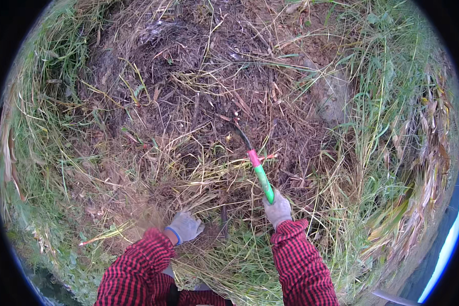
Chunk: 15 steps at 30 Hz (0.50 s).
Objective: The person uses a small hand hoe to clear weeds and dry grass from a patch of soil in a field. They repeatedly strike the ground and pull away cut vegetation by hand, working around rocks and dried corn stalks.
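Observation:
My right hand [277,207], in a pale work glove, grips the end of a green and red handle of a curved-bladed hand tool, likely a sickle [261,174]. Its dark, narrow blade points away from me, and the tip is lost among dry stalks. To the left and lower, my left hand [186,226] wears a pale glove with a blue cuff edge. It rests low at a heap of dry grass [199,191]; whether its fingers hold any stems cannot be made out.
Dark soil with dry plant litter [168,69] spreads ahead. Tall green grass [382,69] borders the right, with dry leaves [428,168] beyond. More grass [61,49] stands at the left. A pale, stone-like patch [333,97] lies at upper right.

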Each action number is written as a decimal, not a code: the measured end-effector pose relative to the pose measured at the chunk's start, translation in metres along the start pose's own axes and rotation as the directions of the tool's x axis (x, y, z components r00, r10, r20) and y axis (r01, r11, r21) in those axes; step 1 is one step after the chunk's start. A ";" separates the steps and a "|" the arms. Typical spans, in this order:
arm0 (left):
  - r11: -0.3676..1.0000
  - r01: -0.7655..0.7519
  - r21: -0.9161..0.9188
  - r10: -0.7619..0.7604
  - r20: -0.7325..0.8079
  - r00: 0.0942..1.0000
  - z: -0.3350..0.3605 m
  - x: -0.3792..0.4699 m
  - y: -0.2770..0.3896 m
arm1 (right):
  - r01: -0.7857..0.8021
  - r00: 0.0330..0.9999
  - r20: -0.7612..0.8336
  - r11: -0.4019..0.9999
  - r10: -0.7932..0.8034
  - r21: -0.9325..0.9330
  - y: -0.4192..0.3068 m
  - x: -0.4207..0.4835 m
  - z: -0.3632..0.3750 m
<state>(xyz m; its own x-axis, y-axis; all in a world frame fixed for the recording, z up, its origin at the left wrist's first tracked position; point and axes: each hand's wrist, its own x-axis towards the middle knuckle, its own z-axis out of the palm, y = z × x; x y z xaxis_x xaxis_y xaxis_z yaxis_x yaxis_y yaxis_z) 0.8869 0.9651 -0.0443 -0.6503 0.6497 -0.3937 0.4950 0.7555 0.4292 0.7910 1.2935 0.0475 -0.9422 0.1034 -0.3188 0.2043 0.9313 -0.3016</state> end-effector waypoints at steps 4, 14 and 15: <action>0.997 -0.048 -0.053 0.052 0.091 0.994 0.006 0.014 0.005 | -0.378 0.649 0.424 0.751 0.632 -0.541 0.122 -0.209 0.013; 0.999 0.052 0.004 -0.052 0.059 0.997 0.008 0.001 0.009 | 0.032 0.997 -0.074 0.977 -0.017 0.211 0.008 -0.041 0.030; 0.998 0.058 -0.003 -0.058 0.002 0.998 0.009 -0.002 0.010 | 0.086 0.994 -0.095 0.961 -0.063 0.264 -0.016 -0.001 0.031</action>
<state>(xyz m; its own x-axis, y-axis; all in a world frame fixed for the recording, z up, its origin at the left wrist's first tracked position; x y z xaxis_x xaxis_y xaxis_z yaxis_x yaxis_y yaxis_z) 0.8985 0.9716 -0.0465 -0.6770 0.6049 -0.4192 0.4550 0.7917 0.4077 0.7969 1.2673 0.0254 -0.9741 0.0772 -0.2127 0.1853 0.8114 -0.5543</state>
